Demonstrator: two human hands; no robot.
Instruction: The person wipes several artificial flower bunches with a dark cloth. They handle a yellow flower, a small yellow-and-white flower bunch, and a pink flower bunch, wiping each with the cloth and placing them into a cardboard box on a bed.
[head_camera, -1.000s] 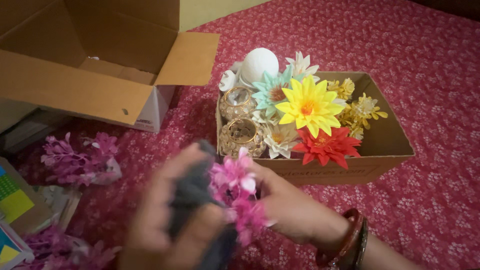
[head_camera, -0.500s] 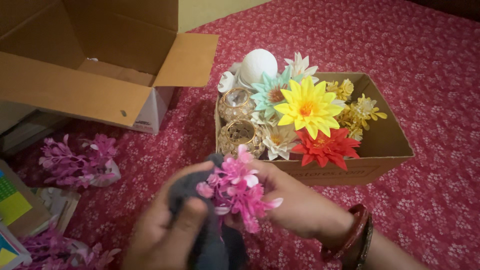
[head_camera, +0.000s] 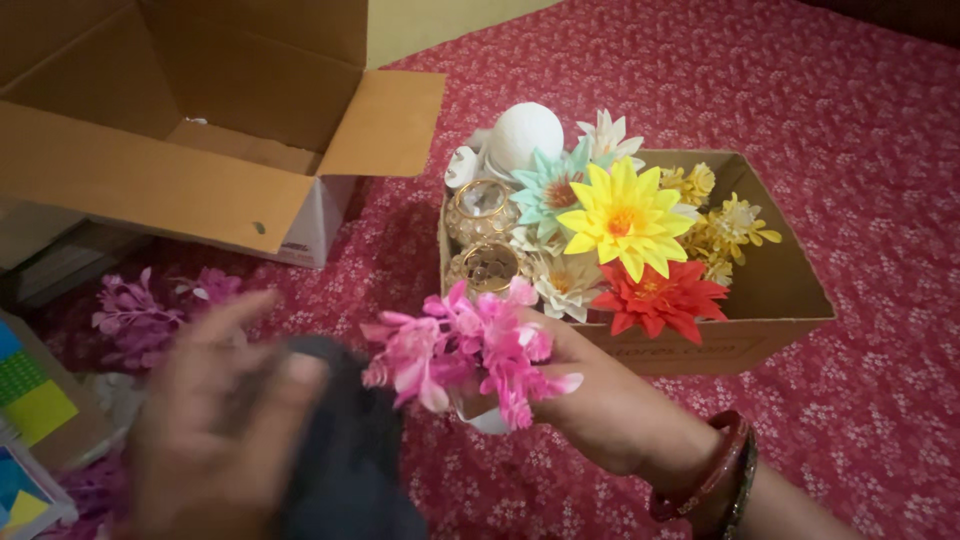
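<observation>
At the far left, loose purple flower sprigs (head_camera: 140, 315) lie on the red flowered bedspread (head_camera: 860, 120), near some bright coloured books (head_camera: 30, 420), with a big open cardboard carton (head_camera: 150, 190) behind them; the left hand (head_camera: 215, 430) is blurred, its fingers curled around a dark grey cloth (head_camera: 340, 460) pressed up against the blossoms; to its right, the right hand (head_camera: 600, 410) is closed on the small white base of a pink flower bunch (head_camera: 465, 350), held in the air just in front of the smaller box; that flower box (head_camera: 780, 290) is crammed with paper blooms, a yellow flower (head_camera: 622, 218), a red flower (head_camera: 660, 295) and two gold glass holders (head_camera: 480, 210); the risks, as I judge them: a rough pass of the cloth could snag and tear off pink petals; the thin hold on the base could slip and drop the bunch; a swinging elbow could knock the fragile holders
</observation>
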